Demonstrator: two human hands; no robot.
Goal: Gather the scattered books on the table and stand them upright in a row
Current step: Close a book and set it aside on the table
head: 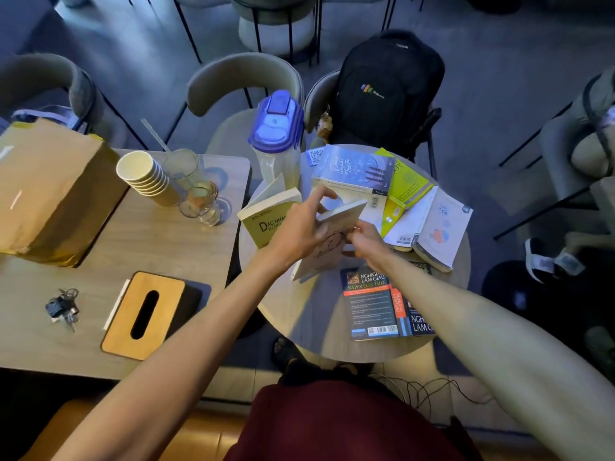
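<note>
A pitcher (278, 141) has a violet-blue lid; a black backpack (387, 91) carries a small multicoloured logo. Books show olive (264, 224), dusky blue (357, 169), lime green (407, 184), and dark navy with an orange band (374, 302).

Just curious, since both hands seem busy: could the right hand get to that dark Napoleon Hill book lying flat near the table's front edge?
Probably yes. The dark Napoleon Hill book lies flat and uncovered just under the right forearm, nothing stacked on it. But the right hand is on the pale book with the left hand, so it must let go first.
</note>
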